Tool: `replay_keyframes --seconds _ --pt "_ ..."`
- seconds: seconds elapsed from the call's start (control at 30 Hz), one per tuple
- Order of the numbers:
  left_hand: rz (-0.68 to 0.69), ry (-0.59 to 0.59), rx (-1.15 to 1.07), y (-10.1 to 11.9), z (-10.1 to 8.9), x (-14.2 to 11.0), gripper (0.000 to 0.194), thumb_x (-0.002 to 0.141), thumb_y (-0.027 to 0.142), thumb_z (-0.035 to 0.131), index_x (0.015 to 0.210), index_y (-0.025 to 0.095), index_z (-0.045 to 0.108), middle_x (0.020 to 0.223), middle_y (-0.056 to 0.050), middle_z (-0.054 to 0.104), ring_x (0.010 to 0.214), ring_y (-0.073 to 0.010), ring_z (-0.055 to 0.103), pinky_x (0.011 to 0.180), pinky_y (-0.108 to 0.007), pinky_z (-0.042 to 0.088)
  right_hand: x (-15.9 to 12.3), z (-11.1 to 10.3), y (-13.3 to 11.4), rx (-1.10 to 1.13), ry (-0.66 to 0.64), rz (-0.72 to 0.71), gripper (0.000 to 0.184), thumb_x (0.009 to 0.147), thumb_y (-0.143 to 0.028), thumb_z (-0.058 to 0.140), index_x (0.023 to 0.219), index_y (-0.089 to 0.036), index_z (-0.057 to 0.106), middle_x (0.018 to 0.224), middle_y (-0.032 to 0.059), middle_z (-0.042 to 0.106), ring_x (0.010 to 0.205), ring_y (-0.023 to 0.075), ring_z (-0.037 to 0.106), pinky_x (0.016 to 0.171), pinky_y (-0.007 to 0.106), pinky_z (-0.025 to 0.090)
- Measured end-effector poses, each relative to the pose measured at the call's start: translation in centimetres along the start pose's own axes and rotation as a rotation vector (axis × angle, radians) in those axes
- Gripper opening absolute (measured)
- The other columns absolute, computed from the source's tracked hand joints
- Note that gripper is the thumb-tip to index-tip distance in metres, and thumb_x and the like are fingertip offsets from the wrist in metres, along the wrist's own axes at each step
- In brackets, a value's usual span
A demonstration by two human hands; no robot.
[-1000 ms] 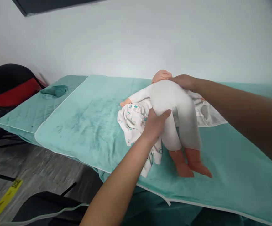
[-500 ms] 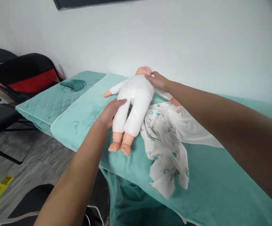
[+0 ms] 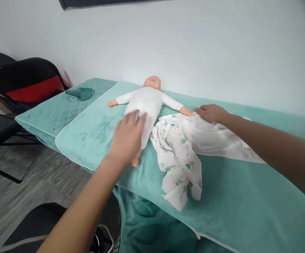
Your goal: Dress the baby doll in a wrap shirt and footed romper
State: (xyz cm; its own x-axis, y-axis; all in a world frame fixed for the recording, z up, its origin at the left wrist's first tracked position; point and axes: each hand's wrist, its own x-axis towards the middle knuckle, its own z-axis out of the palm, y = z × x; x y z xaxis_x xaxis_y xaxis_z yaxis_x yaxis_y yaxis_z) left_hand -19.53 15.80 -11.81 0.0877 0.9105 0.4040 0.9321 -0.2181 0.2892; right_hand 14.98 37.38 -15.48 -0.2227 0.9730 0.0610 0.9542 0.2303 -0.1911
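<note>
A baby doll (image 3: 148, 100) with a white cloth body lies face up on the teal bed cover, its arms spread. My left hand (image 3: 128, 135), blurred, is over the doll's legs with its fingers apart; it hides most of the legs, and I cannot tell whether it touches them. My right hand (image 3: 212, 113) is beside the doll's hand, its fingers stretched towards the upper edge of a crumpled white baby garment (image 3: 177, 158) with a teal and pink print. A plain white part of the cloth (image 3: 215, 140) spreads to the right under my right forearm.
The teal bed (image 3: 247, 196) stands against a white wall, with a face hole (image 3: 81, 93) at its left end. Black and red folding chairs (image 3: 28, 82) are on the left. A black seat (image 3: 36, 225) with a cable stands in front.
My right hand has left the doll's shoulder and moved right to the garment. My left hand has shifted from beside the doll's thigh to over its legs. The doll now lies flatter.
</note>
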Motion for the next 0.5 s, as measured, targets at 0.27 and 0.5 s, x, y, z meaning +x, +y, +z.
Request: replay_keyframes --seconds 0.27,0.5 --pt "0.318 -0.138 0.147 8.3 4.2 -1.3 0.072 0.087 0.000 0.038 0.155 0.022 0.030 0.164 -0.015 0.029 0.152 -0.0338 0.025 0.119 -0.060 0.025 -12.4 -2.8 -2.5 -0.161 -0.126 -0.290 0.026 0.097 -0.040 0.042 0.102 -0.022 0.060 0.106 0.0090 0.069 0.090 0.0246 0.062 0.069 0.032 0.039" --pt "0.421 -0.078 -0.039 13.7 4.2 -0.9 0.061 0.081 -0.001 0.045 0.136 0.023 0.054 0.155 -0.013 0.044 0.147 -0.0318 0.035 0.118 -0.057 0.027 -24.3 -7.1 -8.3 -0.339 -0.070 -0.625 0.023 0.099 -0.022 0.037 0.099 -0.023 0.060 0.104 0.0077 0.066 0.078 0.0200 0.062 0.052 0.031 0.023"
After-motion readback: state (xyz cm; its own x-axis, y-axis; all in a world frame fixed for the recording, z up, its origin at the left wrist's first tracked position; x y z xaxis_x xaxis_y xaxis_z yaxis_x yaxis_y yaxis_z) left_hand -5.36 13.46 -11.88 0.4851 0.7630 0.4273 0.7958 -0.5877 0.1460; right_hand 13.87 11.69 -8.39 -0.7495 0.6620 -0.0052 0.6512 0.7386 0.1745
